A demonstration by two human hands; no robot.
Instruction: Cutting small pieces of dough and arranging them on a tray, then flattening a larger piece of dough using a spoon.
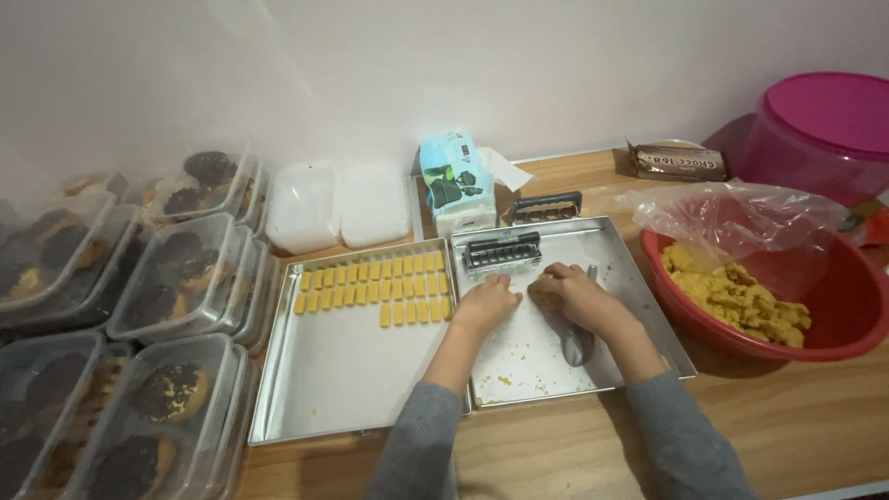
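Observation:
Both my hands rest in the right metal tray (pixel 648 306). My left hand (pixel 488 301) presses its fingers flat on the tray floor beside a lump of yellow dough (pixel 540 289). My right hand (pixel 579 292) curls over that lump from the right. A dark ridged cutter (pixel 501 250) lies just beyond my fingers at the tray's far end. A metal scoop (pixel 577 344) lies under my right wrist. The left metal tray (pixel 343 380) carries rows of small yellow dough bars (pixel 375 287) along its far side.
A red bowl (pixel 847 319) of yellow dough with a plastic bag over it stands at the right, a pink lidded tub (pixel 820 130) behind it. Stacked clear boxes of dark-topped cookies (pixel 176 278) fill the left. White containers (pixel 338 204), a tissue pack (pixel 452 181) and a second cutter (pixel 544 206) sit at the wall.

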